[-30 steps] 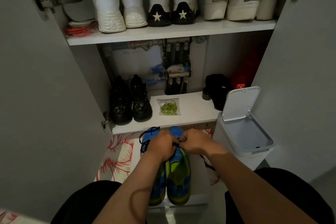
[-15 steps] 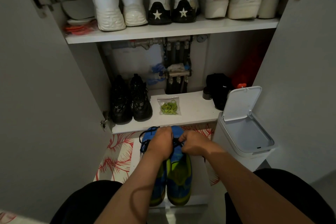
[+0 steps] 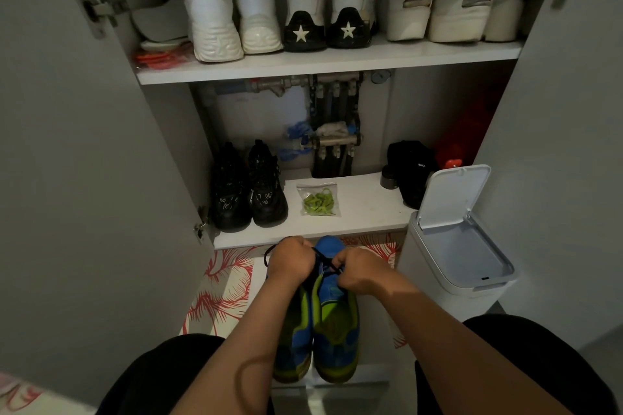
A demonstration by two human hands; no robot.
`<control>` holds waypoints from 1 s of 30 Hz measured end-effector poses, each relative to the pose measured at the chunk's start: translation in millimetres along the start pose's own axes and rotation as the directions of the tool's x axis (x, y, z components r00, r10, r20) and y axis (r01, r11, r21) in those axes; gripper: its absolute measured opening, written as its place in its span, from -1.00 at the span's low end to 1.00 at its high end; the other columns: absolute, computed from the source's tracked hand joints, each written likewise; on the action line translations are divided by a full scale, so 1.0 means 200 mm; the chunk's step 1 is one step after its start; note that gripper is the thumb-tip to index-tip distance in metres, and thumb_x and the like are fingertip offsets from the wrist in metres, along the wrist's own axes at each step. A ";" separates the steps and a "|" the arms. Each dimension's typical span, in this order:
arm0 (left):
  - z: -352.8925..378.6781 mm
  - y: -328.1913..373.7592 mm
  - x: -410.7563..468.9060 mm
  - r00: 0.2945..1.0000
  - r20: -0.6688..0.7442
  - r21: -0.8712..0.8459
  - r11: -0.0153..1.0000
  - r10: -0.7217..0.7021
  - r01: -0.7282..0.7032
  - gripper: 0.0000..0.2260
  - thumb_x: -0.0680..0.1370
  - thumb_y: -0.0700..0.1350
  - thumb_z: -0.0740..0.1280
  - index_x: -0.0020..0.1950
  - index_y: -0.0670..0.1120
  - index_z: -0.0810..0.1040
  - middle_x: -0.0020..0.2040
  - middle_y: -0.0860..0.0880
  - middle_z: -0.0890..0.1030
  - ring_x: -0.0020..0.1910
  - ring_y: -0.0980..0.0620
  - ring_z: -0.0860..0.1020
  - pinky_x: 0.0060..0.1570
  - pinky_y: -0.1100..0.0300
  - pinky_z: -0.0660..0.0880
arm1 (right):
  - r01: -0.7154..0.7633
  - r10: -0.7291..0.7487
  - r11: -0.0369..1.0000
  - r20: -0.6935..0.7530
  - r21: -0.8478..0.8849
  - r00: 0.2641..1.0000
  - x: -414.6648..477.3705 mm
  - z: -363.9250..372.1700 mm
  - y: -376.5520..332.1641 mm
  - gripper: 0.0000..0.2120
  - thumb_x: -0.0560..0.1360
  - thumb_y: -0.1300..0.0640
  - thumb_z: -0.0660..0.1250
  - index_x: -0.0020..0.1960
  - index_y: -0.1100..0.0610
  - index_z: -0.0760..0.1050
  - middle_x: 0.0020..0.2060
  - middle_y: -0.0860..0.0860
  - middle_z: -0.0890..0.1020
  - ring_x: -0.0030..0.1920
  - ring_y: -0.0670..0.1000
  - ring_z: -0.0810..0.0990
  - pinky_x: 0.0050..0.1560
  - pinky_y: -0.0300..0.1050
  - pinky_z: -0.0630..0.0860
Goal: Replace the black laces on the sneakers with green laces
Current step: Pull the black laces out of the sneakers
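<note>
Our left hand (image 3: 292, 261) and right hand (image 3: 359, 271) pinch the black laces (image 3: 322, 261) at twelve o'clock on the sneakers (image 3: 333, 323); yanking may tighten the knot.

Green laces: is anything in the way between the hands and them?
The green laces lie inside a clear bag on the lower shelf, just past the sneakers; nothing else stands between. The black shoes and the bin sit off to the sides. The left hand and right hand hold the black lace.
</note>
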State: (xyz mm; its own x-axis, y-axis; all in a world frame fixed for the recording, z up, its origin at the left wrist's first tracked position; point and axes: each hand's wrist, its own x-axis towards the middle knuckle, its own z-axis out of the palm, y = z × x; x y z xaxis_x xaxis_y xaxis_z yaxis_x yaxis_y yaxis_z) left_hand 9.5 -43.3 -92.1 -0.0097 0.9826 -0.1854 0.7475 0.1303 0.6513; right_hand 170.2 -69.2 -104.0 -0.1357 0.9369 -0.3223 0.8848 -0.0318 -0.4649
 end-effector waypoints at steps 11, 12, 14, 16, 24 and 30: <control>-0.03 0.06 -0.03 0.891 0.121 0.162 0.877 0.437 -0.452 -0.59 0.56 -0.20 0.19 0.36 0.07 0.54 0.27 0.00 0.59 0.28 -0.03 0.43 0.24 0.12 0.40 | -0.007 0.018 0.996 -0.131 0.090 0.991 0.02 -0.01 -0.02 -0.72 0.57 0.09 0.36 -0.32 0.05 0.52 -0.30 -0.02 0.58 -0.18 0.01 0.59 -0.18 -0.17 0.43; -0.03 0.06 -0.03 0.879 0.148 0.195 0.857 0.454 -0.476 -0.64 0.56 -0.16 0.23 0.31 0.11 0.58 0.22 0.00 0.62 0.23 -0.04 0.47 0.19 0.10 0.45 | 0.007 0.011 0.993 -0.151 0.121 0.988 0.02 -0.01 -0.02 -0.70 0.57 0.09 0.37 -0.35 0.03 0.51 -0.34 -0.03 0.57 -0.20 0.01 0.59 -0.22 -0.18 0.42; -0.04 0.05 -0.02 0.882 0.172 0.275 0.838 0.440 -0.472 -0.76 0.56 -0.04 0.28 0.16 0.14 0.66 0.08 -0.01 0.68 0.10 -0.04 0.55 0.06 0.05 0.53 | 0.039 -0.005 0.983 -0.183 0.180 0.983 0.02 -0.01 -0.03 -0.66 0.56 0.07 0.38 -0.39 -0.01 0.49 -0.39 -0.07 0.55 -0.27 -0.05 0.56 -0.31 -0.21 0.37; -0.06 0.04 -0.02 0.908 0.138 0.324 0.848 0.396 -0.419 -0.82 0.55 0.03 0.30 0.05 0.13 0.69 0.01 0.01 0.69 0.04 -0.03 0.58 0.02 0.05 0.54 | 0.036 0.005 0.975 -0.186 0.217 0.983 0.02 -0.01 -0.04 -0.75 0.53 0.06 0.42 -0.33 0.00 0.56 -0.35 -0.06 0.61 -0.27 -0.08 0.57 -0.27 -0.21 0.39; -0.09 0.06 -0.03 0.941 -0.243 0.235 0.955 0.237 -0.180 -0.85 0.58 -0.20 0.19 0.02 -0.03 0.53 0.05 0.00 0.55 0.10 -0.07 0.48 0.11 0.05 0.28 | -0.015 0.033 0.986 -0.109 0.166 0.993 0.01 0.01 -0.02 -0.85 0.44 0.19 0.46 -0.14 0.30 0.61 -0.16 0.17 0.69 -0.09 0.12 0.67 -0.05 -0.04 0.59; -0.08 0.04 -0.03 0.946 -0.228 0.209 0.960 0.232 -0.185 -0.78 0.59 -0.24 0.20 0.15 0.01 0.51 0.18 -0.02 0.56 0.18 -0.09 0.44 0.10 0.05 0.31 | -0.087 0.091 0.995 -0.100 0.043 0.991 0.00 0.01 -0.05 -0.78 0.57 0.04 0.27 -0.01 0.13 0.63 -0.09 0.09 0.66 -0.04 0.11 0.63 -0.02 -0.12 0.53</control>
State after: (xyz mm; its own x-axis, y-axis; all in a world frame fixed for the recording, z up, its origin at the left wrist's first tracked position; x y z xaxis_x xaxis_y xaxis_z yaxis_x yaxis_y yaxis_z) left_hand 5.5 -46.8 -74.5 0.0127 0.9896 0.1430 0.8582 -0.0842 0.5064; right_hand 161.3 -69.2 -101.2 -0.0095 0.9601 -0.2794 0.8730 -0.1283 -0.4705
